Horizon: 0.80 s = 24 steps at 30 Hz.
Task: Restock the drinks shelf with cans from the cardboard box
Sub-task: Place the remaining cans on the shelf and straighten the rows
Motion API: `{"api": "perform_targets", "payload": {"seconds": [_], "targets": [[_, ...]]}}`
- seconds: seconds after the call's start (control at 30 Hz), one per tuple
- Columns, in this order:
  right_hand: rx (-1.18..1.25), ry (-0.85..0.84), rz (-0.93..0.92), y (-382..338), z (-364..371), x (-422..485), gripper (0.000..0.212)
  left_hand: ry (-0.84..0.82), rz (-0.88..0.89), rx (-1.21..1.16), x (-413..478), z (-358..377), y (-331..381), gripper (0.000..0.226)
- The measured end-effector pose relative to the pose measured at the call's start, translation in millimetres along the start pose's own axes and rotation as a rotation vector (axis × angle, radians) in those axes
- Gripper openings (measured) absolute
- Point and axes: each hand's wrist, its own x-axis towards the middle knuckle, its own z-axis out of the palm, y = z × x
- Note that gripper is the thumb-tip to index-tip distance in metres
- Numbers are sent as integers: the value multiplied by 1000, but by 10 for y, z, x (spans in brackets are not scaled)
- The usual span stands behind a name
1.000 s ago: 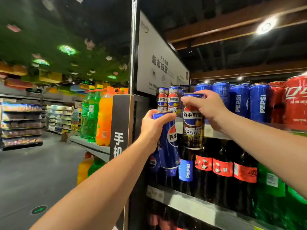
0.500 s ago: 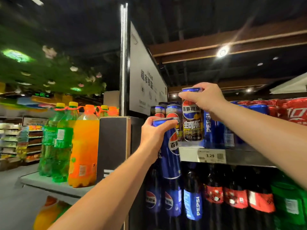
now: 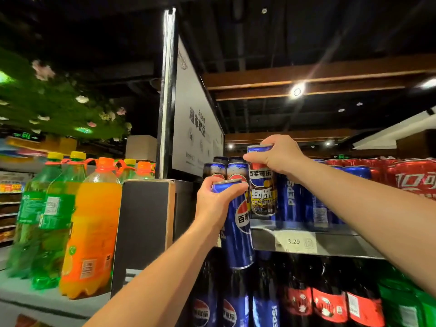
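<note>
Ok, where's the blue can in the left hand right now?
Centre of the head view: the left hand grips the blue can by its top, in front of the shelf edge, left of the price tag, beside the dark can.

Loads of open air above the can tops on the grey metal top shelf (image 3: 342, 244), easy way in. Tall white sign panel (image 3: 195, 119) walls off the left. Dark-topped Pepsi cans (image 3: 215, 169) fill the back corner; tall blue Pepsi cans (image 3: 291, 199) crowd just right of the dark yellow-lettered can (image 3: 262, 197) in my right grip (image 3: 280, 156). My left grip (image 3: 211, 206) and its slim blue can (image 3: 239, 244) hang free out front.
</note>
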Motion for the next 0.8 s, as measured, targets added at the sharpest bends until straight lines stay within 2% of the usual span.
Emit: {"api": "perform_targets", "payload": {"seconds": [0.23, 0.4, 0.63, 0.8], "targets": [[-82, -82, 53, 73, 156, 193, 60, 3, 4, 3, 96, -95, -97, 44], [-101, -180, 62, 97, 131, 269, 44, 13, 13, -16, 144, -116, -152, 46], [-136, -287, 41, 46, 94, 367, 41, -38, 19, -98, 161, -58, -160, 40], [-276, -423, 20, -28, 31, 481, 40, -44, 9, -124, 191, -53, -187, 40]]}}
